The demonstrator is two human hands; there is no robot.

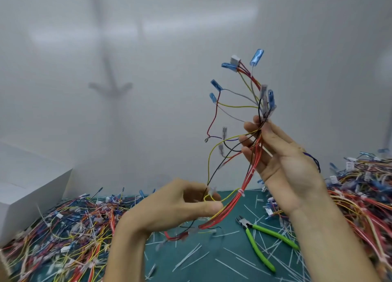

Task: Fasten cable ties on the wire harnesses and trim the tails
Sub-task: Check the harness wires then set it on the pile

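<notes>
Two heaps of loose harnesses are lying on the green mat (212, 267): left heap (63, 228), right heap (364, 192). White box (27, 186) is sitting behind the left one. Wire harness (246, 182) is being held up over the mat. Right hand (282, 160) is pinching its upper bundle between thumb and fingers, left hand (169, 205) is gripping the lower end with curled fingers. Green-handled flush cutters (246, 224) are lying on the mat. White cable ties (240, 192) are cinching the red wires. Cut tails (186, 258) are littering the mat.
</notes>
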